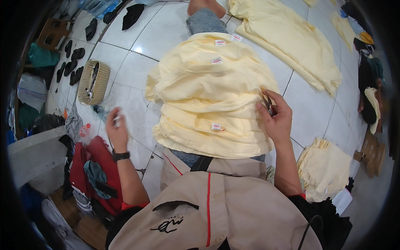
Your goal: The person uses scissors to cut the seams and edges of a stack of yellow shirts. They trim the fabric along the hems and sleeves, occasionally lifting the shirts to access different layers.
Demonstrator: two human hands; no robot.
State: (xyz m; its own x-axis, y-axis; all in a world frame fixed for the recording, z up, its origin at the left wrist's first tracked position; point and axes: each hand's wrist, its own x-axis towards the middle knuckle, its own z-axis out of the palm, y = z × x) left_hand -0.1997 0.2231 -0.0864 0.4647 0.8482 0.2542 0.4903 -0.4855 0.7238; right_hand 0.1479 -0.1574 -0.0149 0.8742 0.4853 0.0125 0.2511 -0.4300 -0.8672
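Pale yellow garments (208,89) lie in a layered pile over my outstretched legs, with several small white labels (216,126) showing. My right hand (278,118) is at the pile's right edge, closed around small dark metal thread snips (269,105). The snips' tips are close to the fabric; whether they touch it I cannot tell. Away to the left of the pile, my left hand (118,130) is raised above the tiles. Motion smears its fingers, and whether anything is between them does not show.
A cream plastic basket (94,82) stands at the left, near several dark sandals (70,66). Beside my left forearm lies a red cloth heap (98,171). More yellow fabric (291,43) is spread at the far right, and a folded yellow stack (324,168) sits nearer.
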